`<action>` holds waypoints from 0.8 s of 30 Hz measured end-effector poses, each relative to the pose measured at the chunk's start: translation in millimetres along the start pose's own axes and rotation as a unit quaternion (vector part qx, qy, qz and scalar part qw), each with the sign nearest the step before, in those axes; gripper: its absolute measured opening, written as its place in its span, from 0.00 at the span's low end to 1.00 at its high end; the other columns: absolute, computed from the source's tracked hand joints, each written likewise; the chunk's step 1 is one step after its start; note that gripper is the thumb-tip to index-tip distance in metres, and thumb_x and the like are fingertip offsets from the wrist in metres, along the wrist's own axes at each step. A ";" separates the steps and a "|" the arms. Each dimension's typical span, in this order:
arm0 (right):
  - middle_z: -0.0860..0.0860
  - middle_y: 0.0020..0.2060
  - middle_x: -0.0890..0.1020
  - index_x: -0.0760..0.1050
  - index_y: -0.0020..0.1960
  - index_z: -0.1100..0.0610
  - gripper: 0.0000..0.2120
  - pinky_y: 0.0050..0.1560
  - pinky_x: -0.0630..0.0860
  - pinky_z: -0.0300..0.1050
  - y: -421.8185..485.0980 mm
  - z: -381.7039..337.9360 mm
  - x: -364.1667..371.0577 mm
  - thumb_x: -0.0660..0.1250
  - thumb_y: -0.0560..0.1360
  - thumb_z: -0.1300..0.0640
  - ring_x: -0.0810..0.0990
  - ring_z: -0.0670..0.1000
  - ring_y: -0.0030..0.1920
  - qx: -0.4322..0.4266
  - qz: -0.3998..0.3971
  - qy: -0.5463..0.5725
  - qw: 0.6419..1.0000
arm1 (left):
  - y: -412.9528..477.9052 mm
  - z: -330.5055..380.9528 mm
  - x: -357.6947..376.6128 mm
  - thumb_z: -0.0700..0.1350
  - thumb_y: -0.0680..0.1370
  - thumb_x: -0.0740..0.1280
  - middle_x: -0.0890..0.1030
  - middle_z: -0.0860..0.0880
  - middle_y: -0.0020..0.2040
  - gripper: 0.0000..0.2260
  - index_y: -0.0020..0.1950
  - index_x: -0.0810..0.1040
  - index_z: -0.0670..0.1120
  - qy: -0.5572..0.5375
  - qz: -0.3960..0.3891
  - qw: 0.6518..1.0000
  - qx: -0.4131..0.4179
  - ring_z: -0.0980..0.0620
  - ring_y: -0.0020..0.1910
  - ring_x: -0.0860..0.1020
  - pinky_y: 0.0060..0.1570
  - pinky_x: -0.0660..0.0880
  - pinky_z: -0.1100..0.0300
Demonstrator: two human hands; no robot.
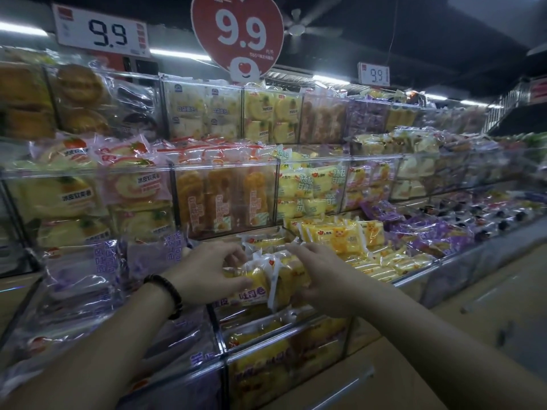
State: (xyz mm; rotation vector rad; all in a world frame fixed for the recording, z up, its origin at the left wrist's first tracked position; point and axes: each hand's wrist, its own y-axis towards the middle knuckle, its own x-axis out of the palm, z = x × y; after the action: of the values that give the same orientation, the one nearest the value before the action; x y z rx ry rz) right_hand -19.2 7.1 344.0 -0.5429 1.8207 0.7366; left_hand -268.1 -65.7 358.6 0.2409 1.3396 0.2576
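yellow bread pkt [260, 279] btwn both, left hand [207, 270] & right hand [319, 279] gripping its ends

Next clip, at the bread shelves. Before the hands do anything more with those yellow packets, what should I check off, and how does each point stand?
1. Grip of the left hand on the yellow bread packets: ok, thumb and fingers curl round their left end.
2. Grip of the right hand: ok, fingers wrap the right end.
3. Packets lifted free of the stock in the clear bin: cannot tell, they sit close above it.
4. Number of packets held: cannot tell, the wrappers overlap.
5. Wrappers undamaged: cannot tell, glare and blur.
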 end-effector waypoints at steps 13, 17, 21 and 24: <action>0.46 0.43 0.84 0.83 0.52 0.48 0.04 0.45 0.83 0.45 -87.9 29.1 -43.7 0.69 0.81 0.52 0.83 0.44 0.44 0.037 0.089 0.105 0.990 | -43.6 105.3 -28.8 0.53 0.80 0.71 0.83 0.57 0.44 0.04 0.51 0.83 0.55 -0.154 0.022 0.980 0.121 0.62 0.41 0.81 0.42 0.80 0.62; 0.47 0.40 0.86 0.84 0.50 0.48 0.03 0.44 0.86 0.50 -116.5 47.6 -27.7 0.71 0.80 0.54 0.85 0.44 0.40 0.032 0.064 0.137 0.988 | -68.0 156.1 15.8 0.56 0.83 0.67 0.85 0.57 0.48 0.07 0.56 0.83 0.57 -0.166 -0.196 0.955 0.148 0.59 0.45 0.84 0.52 0.84 0.54; 0.49 0.39 0.87 0.84 0.48 0.50 0.04 0.40 0.84 0.49 -147.6 78.1 1.6 0.71 0.80 0.54 0.86 0.47 0.37 0.076 0.039 0.157 0.984 | -75.9 186.7 86.8 0.54 0.83 0.67 0.87 0.52 0.49 0.10 0.58 0.83 0.50 -0.164 -0.306 0.925 0.156 0.53 0.43 0.87 0.51 0.85 0.53; 0.49 0.39 0.88 0.84 0.49 0.51 0.05 0.37 0.80 0.45 -170.6 114.8 33.1 0.71 0.81 0.52 0.87 0.49 0.36 0.142 -0.002 0.172 0.975 | -72.1 196.1 148.7 0.56 0.84 0.65 0.87 0.51 0.47 0.14 0.60 0.82 0.49 -0.131 -0.351 0.915 0.147 0.55 0.44 0.85 0.46 0.79 0.68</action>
State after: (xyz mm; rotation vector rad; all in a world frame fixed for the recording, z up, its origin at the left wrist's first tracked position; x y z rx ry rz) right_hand 158.8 -33.3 243.7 -0.5052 2.1997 0.3816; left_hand -42.3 -91.2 240.0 0.0286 1.1121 -0.5699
